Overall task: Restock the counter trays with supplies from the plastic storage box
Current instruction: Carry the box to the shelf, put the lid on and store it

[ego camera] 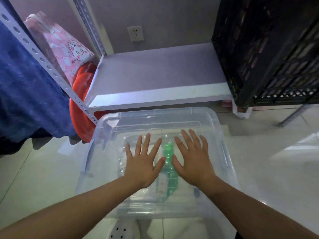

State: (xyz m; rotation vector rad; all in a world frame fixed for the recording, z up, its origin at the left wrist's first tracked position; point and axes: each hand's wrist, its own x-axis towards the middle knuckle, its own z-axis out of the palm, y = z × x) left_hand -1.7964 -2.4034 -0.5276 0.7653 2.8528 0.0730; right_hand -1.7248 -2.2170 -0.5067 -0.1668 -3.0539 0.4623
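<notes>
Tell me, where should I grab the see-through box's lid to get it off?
Probably by the lid's short side edges, one hand each, coming from left and right. It lies flat and closed on the plastic box, wide and smooth on top, so the open left hand and right hand find nothing to pinch there.

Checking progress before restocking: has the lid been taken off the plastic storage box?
No: the clear lid covers the plastic storage box, with the left hand and right hand spread flat above it.

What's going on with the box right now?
Left hand and right hand open, flat over lid. Clear storage box shut, on floor. Green item inside.
</notes>
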